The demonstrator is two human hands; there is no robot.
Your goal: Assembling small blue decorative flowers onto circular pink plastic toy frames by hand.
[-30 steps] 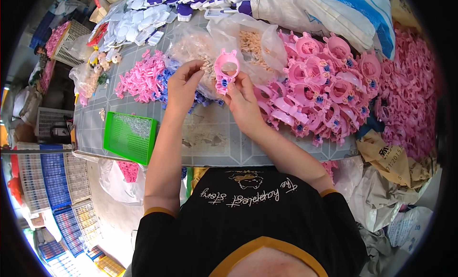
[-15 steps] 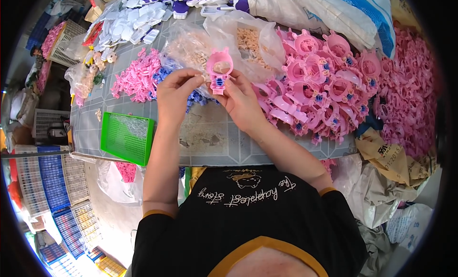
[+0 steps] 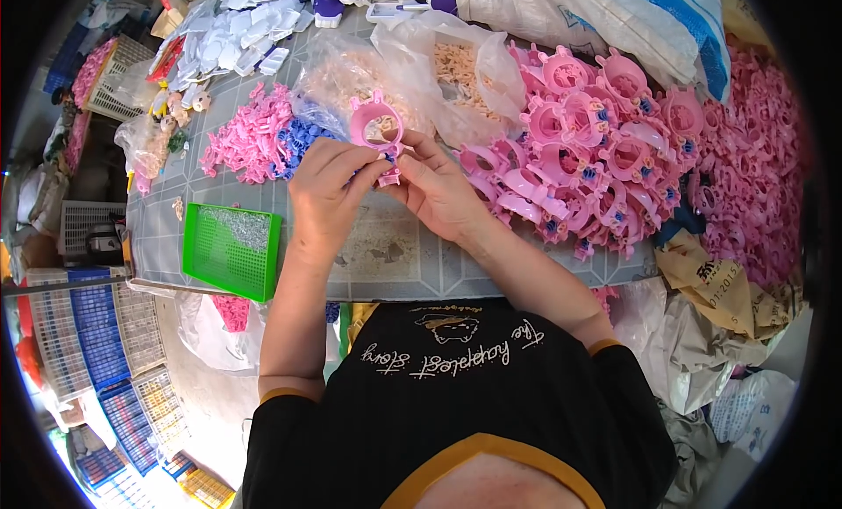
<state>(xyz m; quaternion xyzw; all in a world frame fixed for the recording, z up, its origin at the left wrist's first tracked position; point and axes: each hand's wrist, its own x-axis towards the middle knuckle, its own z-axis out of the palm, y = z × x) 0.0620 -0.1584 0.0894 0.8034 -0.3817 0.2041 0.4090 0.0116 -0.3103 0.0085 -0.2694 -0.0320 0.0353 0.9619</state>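
Note:
A pink plastic ring-shaped toy part (image 3: pixel 375 121) with small ears on top is upright above the table, gripped at its side and lower end by my right hand (image 3: pixel 438 193). My left hand (image 3: pixel 329 189) is closed in a pinch against the part's lower section, and the fingertips cover most of it. Whatever those fingers pinch is too small and hidden to tell. Beyond my left hand lie a pile of blue pieces (image 3: pixel 305 141) and a heap of small pink pieces (image 3: pixel 250 132). To the right of my right hand, several similar pink ring parts (image 3: pixel 574 154) are heaped.
A green tray (image 3: pixel 230 272) with small shiny pieces sits at the left front edge. Clear plastic bags (image 3: pixel 491 75) holding small beige pieces lie beyond my hands. White and purple parts (image 3: pixel 254 31) cover the far left; a big white sack (image 3: pixel 579 18) lies far right.
My left hand has moved right, its fingertips now on the pink part's lower section, covering the blue piece seen there before. The pink part has shifted slightly left.

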